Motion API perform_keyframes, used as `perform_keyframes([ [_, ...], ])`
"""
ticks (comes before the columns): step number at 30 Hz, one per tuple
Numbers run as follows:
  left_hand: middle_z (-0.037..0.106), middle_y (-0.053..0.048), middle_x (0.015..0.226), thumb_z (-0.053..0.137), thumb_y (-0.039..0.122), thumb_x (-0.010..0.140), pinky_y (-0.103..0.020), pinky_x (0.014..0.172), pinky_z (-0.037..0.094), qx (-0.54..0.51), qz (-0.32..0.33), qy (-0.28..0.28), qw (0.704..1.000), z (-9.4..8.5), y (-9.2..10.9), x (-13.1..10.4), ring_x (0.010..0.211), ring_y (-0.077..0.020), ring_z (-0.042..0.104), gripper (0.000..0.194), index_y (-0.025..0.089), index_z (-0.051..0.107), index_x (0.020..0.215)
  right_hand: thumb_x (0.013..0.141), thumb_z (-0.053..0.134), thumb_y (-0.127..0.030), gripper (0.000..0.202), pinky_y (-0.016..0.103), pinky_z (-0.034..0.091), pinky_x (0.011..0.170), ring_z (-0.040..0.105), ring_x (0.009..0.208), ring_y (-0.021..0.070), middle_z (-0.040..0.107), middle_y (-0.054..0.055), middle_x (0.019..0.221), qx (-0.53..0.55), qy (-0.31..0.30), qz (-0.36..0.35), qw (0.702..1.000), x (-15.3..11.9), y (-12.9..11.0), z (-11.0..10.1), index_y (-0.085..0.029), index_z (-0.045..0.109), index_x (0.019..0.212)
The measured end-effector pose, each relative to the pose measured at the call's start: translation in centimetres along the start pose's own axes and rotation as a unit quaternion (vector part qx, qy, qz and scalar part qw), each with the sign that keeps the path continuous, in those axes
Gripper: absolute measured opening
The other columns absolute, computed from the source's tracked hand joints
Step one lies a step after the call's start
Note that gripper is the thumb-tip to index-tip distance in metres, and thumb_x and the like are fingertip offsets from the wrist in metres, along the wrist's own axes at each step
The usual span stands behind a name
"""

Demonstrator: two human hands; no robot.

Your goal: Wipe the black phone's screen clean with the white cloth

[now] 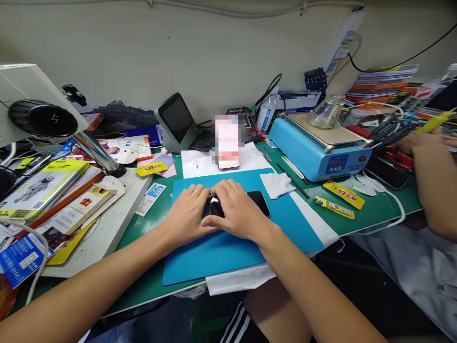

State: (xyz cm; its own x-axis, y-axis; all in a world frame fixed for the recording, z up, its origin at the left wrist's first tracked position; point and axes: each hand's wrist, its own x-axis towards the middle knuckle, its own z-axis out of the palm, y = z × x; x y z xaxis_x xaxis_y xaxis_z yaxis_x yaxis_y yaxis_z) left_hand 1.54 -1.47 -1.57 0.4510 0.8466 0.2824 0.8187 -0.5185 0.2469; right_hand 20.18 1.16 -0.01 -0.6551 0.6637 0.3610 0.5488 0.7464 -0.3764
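Head view. Both bare hands are over the blue mat (293, 228) on the green bench (146, 228). Phone (259, 202): lying on the mat, dark face up, its right end showing beyond the right hand; middle covered. A dark glossy surface with a white patch shows between the hands; cannot tell whether it belongs to the same phone.

Left hand (189, 209): ring on one finger, fingers close together and bent at the left edge of the dark surface. Right hand (237, 209): arched over it, thumb set apart from the fingers and pointing toward the left hand. Fingertips partly hidden; grip of either hand cannot be told.

Behind the mat, a lit phone (228, 147) stands upright, display pixelated, with white paper (255, 157) around its base. To its left, a grey-green device (176, 119) with a dark screen. White cloth (276, 185) on the mat's far right corner; dark thin tool (293, 181) just beside it. Farther right, a blue machine (317, 147) bearing a glass jar (326, 113); two yellow packets (343, 194) in front. Left side: stacked boxes (39, 186). Far right: another person's forearm (433, 186), near a yellow tool (435, 122).
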Motion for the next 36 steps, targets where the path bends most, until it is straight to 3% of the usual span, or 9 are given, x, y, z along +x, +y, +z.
perform_keyframes([
  [6, 0.058, -0.009, 0.099, 0.057, 0.060, 0.090, -0.043, 0.076, 0.045, -0.021, 0.020, -0.001, 1.000, 0.4, -0.5, -0.4, 0.089, -0.0295, 0.055, 0.041, 0.020, 0.052, 0.099, 0.089, 0.040, -0.081, 0.067, 0.040, 0.045, 0.090, 0.057, 0.095, 0.0246, 0.065, 0.011, 0.105, -0.014, 0.009, 0.001, 1.000, -0.4, -0.3, -0.2, -0.017, 0.056, 0.104],
  [14, 0.061, -0.007, 0.099, 0.053, 0.064, 0.089, -0.042, 0.076, 0.046, -0.031, -0.005, -0.014, 0.999, 0.8, -0.6, -0.6, 0.087, -0.0287, 0.057, 0.042, 0.023, 0.058, 0.095, 0.093, 0.039, -0.075, 0.066, 0.037, 0.043, 0.090, 0.059, 0.101, 0.0240, 0.069, 0.011, 0.108, -0.060, 0.005, 0.006, 0.998, -0.8, -0.6, -0.6, -0.015, 0.062, 0.105],
  [18, 0.062, -0.007, 0.105, 0.054, 0.067, 0.091, -0.043, 0.083, 0.045, -0.020, -0.014, -0.015, 1.000, 0.8, -0.5, -0.6, 0.096, -0.0294, 0.058, 0.047, 0.024, 0.060, 0.110, 0.096, 0.049, -0.065, 0.052, 0.037, 0.043, 0.095, 0.060, 0.107, 0.0226, 0.070, 0.009, 0.110, -0.037, 0.042, 0.013, 0.998, -2.2, 0.1, -3.0, -0.016, 0.065, 0.104],
  [22, 0.063, -0.008, 0.103, 0.049, 0.069, 0.092, -0.044, 0.085, 0.045, -0.009, -0.045, -0.017, 0.999, 0.1, 0.1, -0.4, 0.099, -0.0301, 0.059, 0.052, 0.023, 0.064, 0.110, 0.093, 0.065, -0.047, 0.032, 0.035, 0.048, 0.095, 0.063, 0.104, 0.0208, 0.070, 0.007, 0.109, 0.005, 0.033, 0.042, 0.999, -5.4, 1.7, -6.8, -0.019, 0.068, 0.107],
  [25, 0.062, -0.009, 0.103, 0.044, 0.068, 0.095, -0.045, 0.084, 0.047, -0.020, -0.065, -0.037, 0.997, -0.6, 0.5, -0.1, 0.097, -0.0295, 0.059, 0.056, 0.020, 0.065, 0.112, 0.094, 0.066, -0.035, 0.021, 0.037, 0.051, 0.095, 0.065, 0.106, 0.0225, 0.070, 0.008, 0.111, -0.002, 0.032, 0.064, 0.997, -7.4, 3.6, -8.4, -0.022, 0.072, 0.109],
  [32, 0.062, -0.009, 0.104, 0.042, 0.067, 0.097, -0.046, 0.085, 0.047, -0.033, -0.087, -0.033, 0.995, -0.8, 0.3, 0.2, 0.098, -0.0291, 0.057, 0.056, 0.020, 0.067, 0.114, 0.098, 0.058, -0.028, 0.019, 0.034, 0.058, 0.082, 0.070, 0.093, 0.0198, 0.074, 0.006, 0.101, -0.009, 0.049, 0.001, 0.999, -8.2, 5.4, -8.2, -0.024, 0.077, 0.100],
  [36, 0.062, -0.009, 0.104, 0.036, 0.064, 0.100, -0.046, 0.085, 0.046, -0.037, -0.086, -0.030, 0.995, -0.7, 0.3, 0.1, 0.097, -0.0287, 0.057, 0.056, 0.018, 0.065, 0.113, 0.099, 0.057, -0.029, 0.020, 0.035, 0.058, 0.082, 0.071, 0.092, 0.0208, 0.076, 0.007, 0.099, -0.001, 0.092, 0.020, 0.996, -7.2, 5.6, -7.8, -0.022, 0.076, 0.099],
])
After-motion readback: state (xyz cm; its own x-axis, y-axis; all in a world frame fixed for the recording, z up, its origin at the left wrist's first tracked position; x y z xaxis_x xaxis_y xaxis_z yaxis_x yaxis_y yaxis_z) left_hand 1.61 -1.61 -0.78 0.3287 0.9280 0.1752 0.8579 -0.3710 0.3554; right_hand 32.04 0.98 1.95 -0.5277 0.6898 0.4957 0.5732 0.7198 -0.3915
